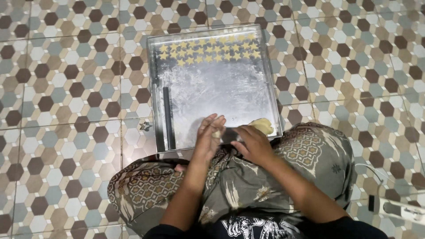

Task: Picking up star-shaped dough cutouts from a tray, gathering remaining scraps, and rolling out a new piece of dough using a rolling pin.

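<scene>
A square metal baking tray (212, 86) lies on the tiled floor before my crossed legs. Two rows of small star-shaped dough pieces (208, 51) line its far edge. A pale lump of dough (262, 125) rests in the tray's near right corner. My left hand (209, 135) stands edge-on over the tray's near side, fingers together, with a small bit of dough (217, 132) against its fingers. My right hand (252, 144) lies palm down just right of it, close to the dough lump. A thin dark rod (168, 117) lies along the tray's left side.
A small star-shaped metal cutter (145, 126) lies on the floor left of the tray. A white power strip with a cable (400, 208) sits at the lower right. My patterned trousers (248, 177) fill the near foreground. Hexagon floor tiles surround everything.
</scene>
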